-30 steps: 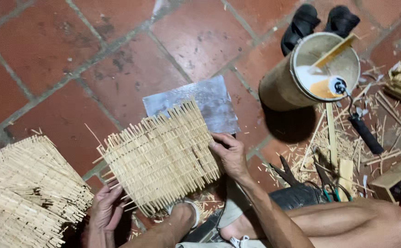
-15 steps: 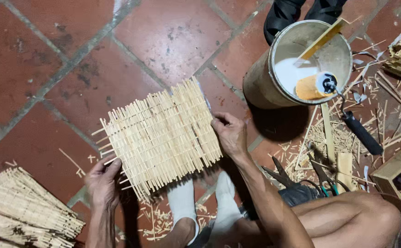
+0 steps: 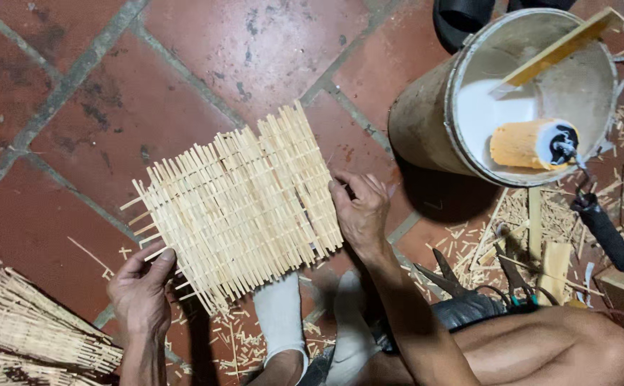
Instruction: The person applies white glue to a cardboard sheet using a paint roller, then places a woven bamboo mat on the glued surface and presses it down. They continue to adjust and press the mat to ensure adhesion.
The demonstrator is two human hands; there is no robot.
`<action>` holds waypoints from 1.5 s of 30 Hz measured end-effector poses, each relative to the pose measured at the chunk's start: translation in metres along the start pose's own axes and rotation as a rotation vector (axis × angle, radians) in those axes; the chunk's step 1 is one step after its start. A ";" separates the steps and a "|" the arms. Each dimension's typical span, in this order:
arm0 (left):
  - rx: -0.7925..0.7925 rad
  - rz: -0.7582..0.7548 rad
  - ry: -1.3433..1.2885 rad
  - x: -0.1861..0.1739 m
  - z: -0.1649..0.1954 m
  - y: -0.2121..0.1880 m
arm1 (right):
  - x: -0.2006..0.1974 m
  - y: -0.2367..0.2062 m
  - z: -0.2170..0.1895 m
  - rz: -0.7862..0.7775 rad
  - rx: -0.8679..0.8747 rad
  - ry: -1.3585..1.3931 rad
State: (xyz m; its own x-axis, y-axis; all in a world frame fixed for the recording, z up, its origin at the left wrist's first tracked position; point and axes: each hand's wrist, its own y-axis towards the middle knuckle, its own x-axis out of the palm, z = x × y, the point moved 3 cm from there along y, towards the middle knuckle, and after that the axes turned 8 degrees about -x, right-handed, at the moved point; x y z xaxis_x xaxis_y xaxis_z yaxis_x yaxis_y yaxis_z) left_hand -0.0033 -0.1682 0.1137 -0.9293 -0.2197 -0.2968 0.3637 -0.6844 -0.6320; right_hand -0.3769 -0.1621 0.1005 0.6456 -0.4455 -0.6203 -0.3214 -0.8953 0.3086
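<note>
Head view — bamboo mat (image 3: 244,204) edges in both hands, open tiles (image 3: 204,50) beyond

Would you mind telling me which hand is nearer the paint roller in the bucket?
Right. The right hand sits just below-left of the paint roller, on the woven panel's right edge; the left hand grips its far lower-left corner.

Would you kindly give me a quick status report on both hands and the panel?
Left hand grips bamboo slat panel at its lower-left corner. Right hand holds its right edge. Panel lifted over tile floor. Glue bucket with roller stands apart, right.
</note>
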 end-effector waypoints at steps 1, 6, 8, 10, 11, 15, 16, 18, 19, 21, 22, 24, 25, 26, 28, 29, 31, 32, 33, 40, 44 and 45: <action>0.015 -0.017 -0.025 0.000 0.000 -0.001 | 0.000 0.000 0.000 -0.002 -0.003 -0.004; 0.027 -0.011 0.016 0.000 0.002 -0.001 | 0.000 -0.003 -0.004 0.003 0.035 0.003; -0.032 0.022 0.071 -0.001 0.002 0.000 | -0.001 -0.004 -0.005 0.000 0.029 0.000; -0.027 -0.007 0.009 0.000 0.005 0.000 | 0.000 -0.005 -0.007 -0.008 0.003 0.002; -0.027 -0.022 -0.019 0.001 0.006 0.000 | 0.000 -0.005 -0.007 -0.012 0.013 -0.010; -0.068 0.046 0.196 -0.001 0.012 0.000 | 0.002 -0.005 -0.008 -0.023 0.015 -0.012; -0.045 0.038 0.208 -0.001 0.013 0.000 | 0.002 -0.005 -0.009 -0.026 0.007 0.002; -0.038 0.027 0.198 -0.002 0.013 0.002 | 0.003 -0.006 -0.009 -0.039 0.048 -0.010; -0.055 0.024 0.175 -0.001 0.011 0.003 | 0.003 -0.007 -0.009 -0.043 0.068 -0.016; -0.019 -0.011 0.108 -0.001 0.008 0.006 | 0.003 -0.008 -0.011 -0.024 0.076 -0.034; 0.035 -0.039 0.064 0.001 0.007 0.009 | 0.003 -0.008 -0.012 -0.019 0.075 -0.035; 0.031 -0.052 -0.002 -0.004 0.002 0.011 | 0.004 -0.008 -0.014 -0.038 0.106 -0.044; -0.025 -0.046 -0.029 -0.003 -0.002 0.013 | 0.005 -0.008 -0.015 -0.046 0.122 -0.053; -0.078 -0.043 -0.058 -0.005 -0.006 0.015 | 0.006 -0.008 -0.017 -0.044 0.090 -0.045; -0.032 -0.073 -0.081 -0.006 -0.006 0.018 | 0.007 -0.008 -0.022 -0.036 0.028 -0.035; -0.010 -0.089 -0.091 -0.006 -0.006 0.019 | 0.008 -0.008 -0.022 -0.037 0.059 -0.017; 0.027 -0.090 -0.018 -0.009 -0.004 0.021 | 0.009 -0.008 -0.023 -0.033 0.119 0.020; 0.042 -0.093 0.020 -0.009 -0.004 0.022 | 0.010 -0.008 -0.024 -0.043 0.117 0.011; 0.006 -0.090 -0.004 -0.010 -0.005 0.022 | 0.011 -0.008 -0.025 -0.054 0.119 0.000; 0.059 -0.102 -0.017 -0.013 -0.003 0.025 | 0.015 -0.012 -0.023 -0.078 0.244 -0.011; -0.046 -0.089 0.064 -0.017 0.001 0.024 | 0.018 -0.014 -0.023 -0.083 0.239 0.055; -0.036 -0.097 0.054 -0.017 0.004 0.023 | 0.018 -0.015 -0.023 -0.081 0.219 0.068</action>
State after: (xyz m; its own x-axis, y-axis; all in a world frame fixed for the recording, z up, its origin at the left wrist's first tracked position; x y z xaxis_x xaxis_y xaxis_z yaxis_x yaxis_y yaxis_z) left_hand 0.0210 -0.1825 0.1070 -0.9559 -0.1149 -0.2702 0.2747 -0.6752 -0.6846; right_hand -0.3447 -0.1567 0.1016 0.7178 -0.3781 -0.5847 -0.4045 -0.9099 0.0917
